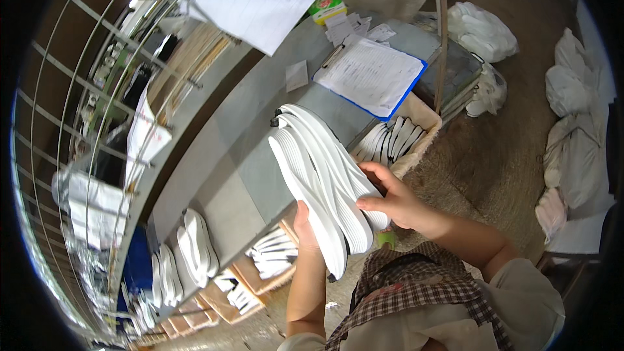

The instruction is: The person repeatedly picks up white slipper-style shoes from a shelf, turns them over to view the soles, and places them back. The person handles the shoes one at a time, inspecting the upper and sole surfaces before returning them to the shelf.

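A stack of white shoe soles point(311, 168) with a few black parts showing at its ends is held up in front of me, slanting over the grey table's edge. My left hand point(304, 229) grips the stack from its left side, thumb along the edge and the other fingers hidden behind it. On the right side my right hand point(389, 196) pinches the near part of the stack, thumb on one face and forefinger along the back. Just beyond lies a blue clipboard point(374, 78) with a written sheet.
The grey table point(260, 169) carries more paired white soles point(197, 247) at left and a paper slip point(296, 76). Boxes of soles point(273, 250) stand below its near edge, another box point(426, 120) at right. A wire rack point(97, 84) rises at left; white bags point(481, 29) sit on the floor.
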